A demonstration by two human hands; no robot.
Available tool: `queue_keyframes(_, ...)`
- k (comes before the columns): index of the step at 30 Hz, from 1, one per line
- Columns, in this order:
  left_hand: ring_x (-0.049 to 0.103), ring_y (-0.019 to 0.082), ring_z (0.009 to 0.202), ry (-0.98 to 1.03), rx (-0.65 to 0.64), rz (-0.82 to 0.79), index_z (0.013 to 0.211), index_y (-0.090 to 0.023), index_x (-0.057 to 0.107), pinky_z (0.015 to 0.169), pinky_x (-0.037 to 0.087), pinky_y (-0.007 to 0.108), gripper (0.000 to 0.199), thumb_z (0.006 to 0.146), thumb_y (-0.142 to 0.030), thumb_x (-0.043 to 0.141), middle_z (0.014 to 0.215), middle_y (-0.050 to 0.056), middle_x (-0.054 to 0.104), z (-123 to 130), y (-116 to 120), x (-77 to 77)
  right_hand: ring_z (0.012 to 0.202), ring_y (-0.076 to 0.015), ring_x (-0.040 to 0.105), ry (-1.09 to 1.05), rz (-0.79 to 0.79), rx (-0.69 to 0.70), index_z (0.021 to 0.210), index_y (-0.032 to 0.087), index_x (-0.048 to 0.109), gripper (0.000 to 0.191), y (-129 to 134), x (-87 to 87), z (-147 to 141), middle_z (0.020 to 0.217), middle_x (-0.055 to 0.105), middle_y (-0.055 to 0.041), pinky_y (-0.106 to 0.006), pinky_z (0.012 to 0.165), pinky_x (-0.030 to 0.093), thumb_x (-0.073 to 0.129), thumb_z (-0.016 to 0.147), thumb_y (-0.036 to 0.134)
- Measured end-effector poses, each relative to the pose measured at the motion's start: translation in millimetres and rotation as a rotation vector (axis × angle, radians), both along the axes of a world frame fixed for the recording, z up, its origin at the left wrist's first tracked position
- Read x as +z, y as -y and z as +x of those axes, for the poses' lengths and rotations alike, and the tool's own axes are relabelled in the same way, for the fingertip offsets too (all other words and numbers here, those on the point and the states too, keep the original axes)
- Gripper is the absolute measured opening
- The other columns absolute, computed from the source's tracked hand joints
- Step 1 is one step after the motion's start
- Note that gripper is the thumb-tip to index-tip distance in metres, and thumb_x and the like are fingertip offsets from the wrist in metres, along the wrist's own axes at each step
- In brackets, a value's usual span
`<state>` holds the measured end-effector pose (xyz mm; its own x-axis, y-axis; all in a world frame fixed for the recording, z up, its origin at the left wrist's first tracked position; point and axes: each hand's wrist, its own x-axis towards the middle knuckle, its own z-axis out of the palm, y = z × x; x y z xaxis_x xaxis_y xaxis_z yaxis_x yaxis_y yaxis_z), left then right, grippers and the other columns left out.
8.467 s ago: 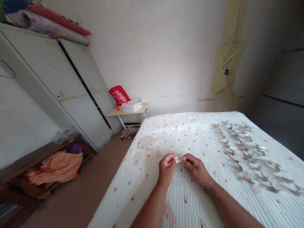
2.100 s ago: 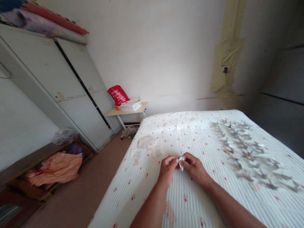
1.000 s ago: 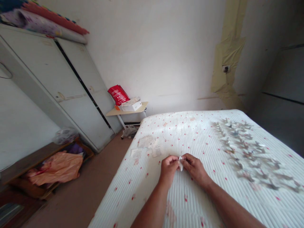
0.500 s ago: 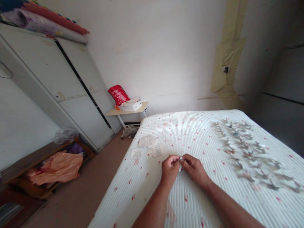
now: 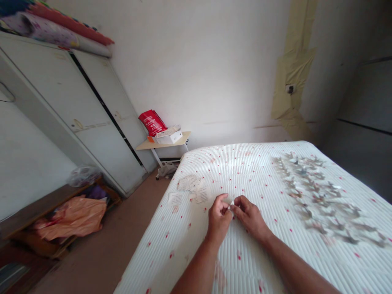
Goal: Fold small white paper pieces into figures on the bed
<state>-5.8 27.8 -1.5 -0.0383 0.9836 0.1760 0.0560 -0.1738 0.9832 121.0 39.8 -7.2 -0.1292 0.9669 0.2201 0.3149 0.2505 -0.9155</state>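
Note:
Over the middle of the bed, my left hand (image 5: 219, 216) and my right hand (image 5: 248, 214) meet around a small folded piece of paper (image 5: 232, 203). My right fingers pinch it from the right. On the other side, my left thumb and fingers hold its lower part, with the index finger raised off it. Most of the paper is hidden by the fingers. Left of my hands lie several printed paper pieces (image 5: 190, 182). Rows of small folded paper figures (image 5: 318, 192), blurred, stand on the right of the bed.
The bed (image 5: 220, 163) has a white ribbed cover with red dots. Behind its left corner a small table (image 5: 143, 144) carries a red bag (image 5: 151, 122) and a white box (image 5: 170, 137). A wardrobe (image 5: 101, 122) and a low wooden bench with an orange plastic bag (image 5: 73, 216) stand left.
My left index finger has lifted away from the paper. The paper's tip now points up between my hands, which have otherwise stayed in nearly the same place.

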Motion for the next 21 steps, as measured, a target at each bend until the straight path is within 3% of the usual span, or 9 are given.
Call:
queue_keyframes(4, 0.053, 0.009, 0.064, -0.043, -0.046, 0.037, 0.116, -0.018, 0.047, 0.062, 0.041, 0.02, 0.045, 0.072, -0.011, 0.052, 0.069, -0.003, 0.056, -1, 0, -0.7, 0.063, -0.0128, 0.054, -0.09, -0.072, 0.035, 0.1, 0.018, 0.054, 0.032, -5, -1.8, 3, 0.08, 0.059, -0.0016, -0.024, 0.058, 0.042, 0.052, 0.075, 0.037)
queue_keyframes(9, 0.051, 0.008, 0.066, -0.165, -0.056, 0.062, 0.121, -0.022, 0.045, 0.064, 0.04, 0.019, 0.054, 0.07, -0.007, 0.052, 0.07, -0.004, 0.053, -3, -1, -5.7, 0.058, -0.0116, 0.048, -0.12, -0.114, 0.085, 0.067, 0.017, 0.057, 0.02, -7, 2.6, 8, 0.062, 0.055, 0.0017, -0.023, 0.056, 0.038, 0.053, 0.072, 0.035)
queue_keyframes(13, 0.05, 0.008, 0.064, -0.127, -0.068, 0.014, 0.121, -0.021, 0.045, 0.062, 0.039, 0.018, 0.054, 0.069, -0.007, 0.052, 0.069, -0.005, 0.052, -2, -2, -5.2, 0.053, -0.0101, 0.044, -0.131, -0.143, 0.045, 0.063, 0.017, 0.056, 0.017, -7, 5.0, 10, 0.055, 0.05, 0.004, -0.022, 0.052, 0.035, 0.053, 0.07, 0.032)
queue_keyframes(17, 0.05, 0.008, 0.06, -0.04, -0.088, -0.038, 0.117, -0.017, 0.047, 0.058, 0.037, 0.018, 0.049, 0.07, -0.011, 0.052, 0.068, -0.004, 0.054, -3, -3, -4.7, 0.053, -0.0103, 0.043, 0.016, -0.1, -0.001, 0.059, 0.018, 0.054, 0.013, -8, 7.0, 13, 0.055, 0.048, 0.0039, -0.021, 0.051, 0.033, 0.051, 0.069, 0.025)
queue_keyframes(21, 0.05, 0.008, 0.059, -0.162, -0.07, -0.048, 0.112, -0.019, 0.052, 0.056, 0.037, 0.018, 0.044, 0.069, -0.011, 0.052, 0.069, -0.004, 0.056, -5, -5, -10.6, 0.059, -0.0117, 0.048, 0.265, -0.04, -0.004, 0.056, 0.018, 0.054, 0.013, -9, 10.7, 21, 0.061, 0.053, 0.0017, -0.022, 0.055, 0.034, 0.05, 0.068, 0.02)
